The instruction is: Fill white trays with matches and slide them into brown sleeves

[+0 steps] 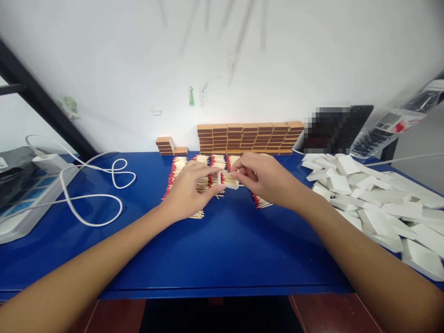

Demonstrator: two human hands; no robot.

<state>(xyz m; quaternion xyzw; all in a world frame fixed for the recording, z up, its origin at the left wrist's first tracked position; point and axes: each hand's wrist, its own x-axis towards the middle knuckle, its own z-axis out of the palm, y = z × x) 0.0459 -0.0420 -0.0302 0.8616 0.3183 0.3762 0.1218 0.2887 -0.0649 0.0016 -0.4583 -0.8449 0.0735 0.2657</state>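
matches (228, 179) with red heads lie in a small white tray (233, 187), which is held out over the middle of the blue bench (222, 249), at the near side of the loose match rows (178, 167). the left hand (187, 189) grips the tray's left end, thumb on the near side and fingers on the far side, with a narrow gap between them filled by the tray. the right hand (265, 175) is at the tray's other end, its thumb and forefinger drawn close together and the other fingers curled; i cannot tell whether it pinches the tray, a match or nothing. the loose rows run side by side behind and under both hands, many red heads showing along their edges, and partly hidden by the fingers.

against the white wall (121, 69) stands a long stack of matchboxes (249, 138), orange-brown with dark sides. to its left are a short pile of boxes (164, 145) and a single box (181, 151) beside it. a heap of white trays (378, 219) covers the right side of the bench, near a clear bottle (391, 122) and a dark, partly pixelated device (362, 121) leaning on the wall. on the left, a white cable (92, 225) loops beside a power strip (24, 222).
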